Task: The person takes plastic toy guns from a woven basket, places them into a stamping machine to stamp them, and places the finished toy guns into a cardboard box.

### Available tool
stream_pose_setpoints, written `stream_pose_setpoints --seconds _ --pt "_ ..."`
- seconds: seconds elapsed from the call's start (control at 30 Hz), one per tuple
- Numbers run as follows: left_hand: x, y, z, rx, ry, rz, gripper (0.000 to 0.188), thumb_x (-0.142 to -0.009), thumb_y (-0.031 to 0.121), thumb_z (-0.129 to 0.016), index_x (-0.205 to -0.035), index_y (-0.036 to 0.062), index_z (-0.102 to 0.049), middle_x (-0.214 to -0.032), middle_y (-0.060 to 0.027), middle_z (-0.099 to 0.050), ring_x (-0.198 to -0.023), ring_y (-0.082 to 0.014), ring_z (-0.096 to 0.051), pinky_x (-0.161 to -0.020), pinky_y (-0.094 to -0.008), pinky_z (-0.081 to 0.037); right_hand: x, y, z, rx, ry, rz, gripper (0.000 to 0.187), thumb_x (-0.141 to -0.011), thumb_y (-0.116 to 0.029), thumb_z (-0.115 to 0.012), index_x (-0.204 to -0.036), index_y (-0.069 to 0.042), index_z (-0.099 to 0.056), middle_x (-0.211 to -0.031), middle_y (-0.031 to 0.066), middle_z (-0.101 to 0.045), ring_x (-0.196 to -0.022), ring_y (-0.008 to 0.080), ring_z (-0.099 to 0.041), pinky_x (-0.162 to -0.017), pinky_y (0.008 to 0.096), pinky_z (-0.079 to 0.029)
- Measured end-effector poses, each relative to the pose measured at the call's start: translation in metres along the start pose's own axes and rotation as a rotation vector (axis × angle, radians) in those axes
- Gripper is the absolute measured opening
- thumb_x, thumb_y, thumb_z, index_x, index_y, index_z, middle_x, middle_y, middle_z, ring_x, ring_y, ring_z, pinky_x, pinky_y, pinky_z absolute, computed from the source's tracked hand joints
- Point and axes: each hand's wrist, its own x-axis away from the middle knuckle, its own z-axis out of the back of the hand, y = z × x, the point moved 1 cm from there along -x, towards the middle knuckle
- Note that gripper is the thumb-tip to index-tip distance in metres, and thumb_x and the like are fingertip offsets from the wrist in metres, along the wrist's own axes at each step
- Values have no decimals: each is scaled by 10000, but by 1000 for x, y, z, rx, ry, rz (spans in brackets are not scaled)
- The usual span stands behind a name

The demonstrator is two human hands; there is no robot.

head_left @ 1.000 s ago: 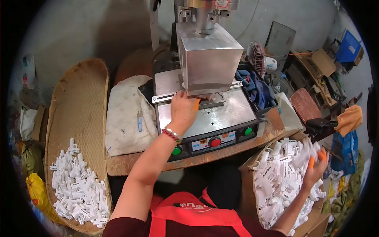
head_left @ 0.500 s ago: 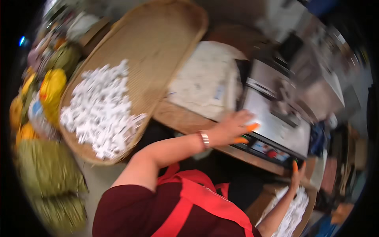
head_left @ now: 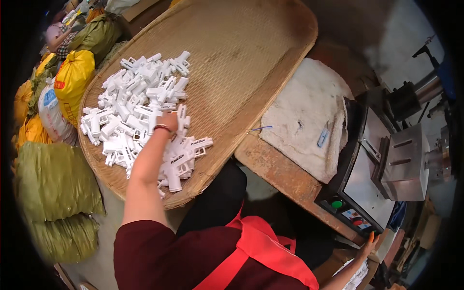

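My left hand (head_left: 167,121) is down in a heap of white plastic toy guns (head_left: 137,96) with dark print on their sides. Its fingers are curled against the pieces and appear closed on one toy gun (head_left: 181,118). The heap lies in the near left part of a large oval woven bamboo tray (head_left: 232,63). Far to the right, my right hand (head_left: 370,244) rests at the front corner of a bench machine (head_left: 369,166) with a metal top. Its fingers are stretched out with orange covers on the tips, and nothing shows in them.
On the wooden bench (head_left: 275,162) lies a cream cloth (head_left: 304,111) with a light-blue cutter (head_left: 323,135). A box (head_left: 355,275) of white pieces sits below my right hand. Stuffed sacks (head_left: 58,179) line the left, and a person (head_left: 59,36) is at the far left.
My left hand has left the machine's front and reached leftward into the toy gun heap. My right hand stays near the machine corner. The view has shifted, bringing the tray further right.
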Motion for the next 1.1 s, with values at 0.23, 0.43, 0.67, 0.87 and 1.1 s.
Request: stream_pose_setpoints --seconds 0.23,0.43,0.67,0.87,1.1 --pt "11 -19 -29 90 57 -339 589 -761 241 -669 -1297 78 -486 -1208 -191 -598 -1102 -372 -574 -936 -438 -464 20 -70 -53 400 313 428 519 -944 -127 -576 -1402 26 -389 -1437 174 -420 -1344 261 -368 -1121 347 -255" --pt "130 164 128 812 634 -635 562 -832 187 -686 -1341 35 -504 -1056 -197 -617 -942 -315 -601 -839 -393 -471 -41 -140 -104 477 203 712 298 -931 -127 -539 -1211 -37 -588 -1289 144 -557 -1289 344 -423 -1101 446 -271" --pt "276 418 169 735 661 -1275 585 -859 99 -656 -1393 23 -430 -1424 -199 -355 -1196 -334 -462 -997 -376 -396 -89 -179 -148 -165 6 641 219 -792 -78 -672 -987 4 -613 -1057 193 -596 -1046 406 -538 -903 439 -424" --pt "298 502 175 750 559 -1356 453 -896 181 -592 -1295 -14 -506 -1362 -191 -449 -1043 -344 -498 -931 -398 -417 -54 -192 -50 125 399 597 255 -789 -100 -662 -1014 -3 -591 -1211 153 -576 -1139 330 -529 -1006 409 -383" --pt "319 597 179 631 636 -1244 231 -857 187 -573 -1023 33 -618 -1141 -120 -631 -970 -333 -539 -880 -409 -412 157 -177 149 715 705 408 317 -839 6 -579 -1155 8 -548 -1384 175 -471 -1351 344 -342 -1120 443 -230"
